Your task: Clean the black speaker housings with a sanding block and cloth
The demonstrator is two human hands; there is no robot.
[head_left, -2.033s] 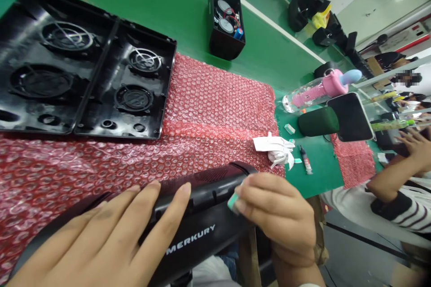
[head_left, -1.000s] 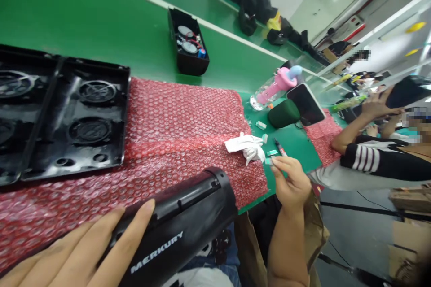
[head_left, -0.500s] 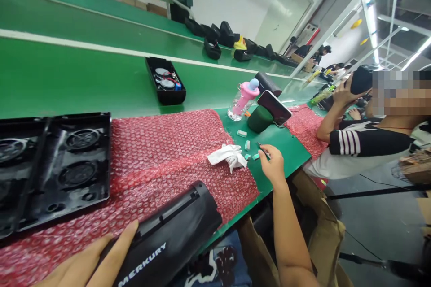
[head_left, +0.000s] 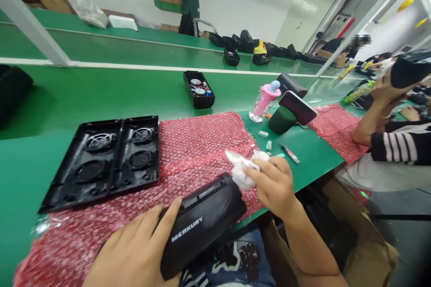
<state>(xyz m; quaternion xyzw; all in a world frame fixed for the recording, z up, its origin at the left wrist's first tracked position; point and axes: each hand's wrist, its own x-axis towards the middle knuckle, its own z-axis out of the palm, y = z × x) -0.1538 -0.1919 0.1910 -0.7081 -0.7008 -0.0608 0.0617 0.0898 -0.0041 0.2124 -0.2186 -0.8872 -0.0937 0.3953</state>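
My left hand (head_left: 141, 242) is closed round the left end of a black speaker housing (head_left: 208, 219) lettered MERKURY, which lies tilted at the table's front edge. Bunched in the fingers of my right hand (head_left: 274, 181) is a white cloth (head_left: 243, 172), just above the housing's right end and apart from it. A thin marker-like tube (head_left: 289, 153) lies on the green table beyond my right hand. Several small pale green-and-white blocks (head_left: 268, 145) sit near it, some partly hidden by the hand. Red bubble wrap (head_left: 202, 139) spreads under the housing.
Black speaker shells (head_left: 114, 159) lie open on the left. An opened speaker (head_left: 199, 90) with wires stands farther back. A pink-topped bottle (head_left: 264, 101), a dark green cylinder (head_left: 282, 119) and a propped phone (head_left: 299, 107) stand at right. A co-worker's arm (head_left: 368, 112) is beyond.
My right hand has let go of the thin tube, moved left and taken up the white cloth. The view has shifted left. My left hand stays on the speaker housing.
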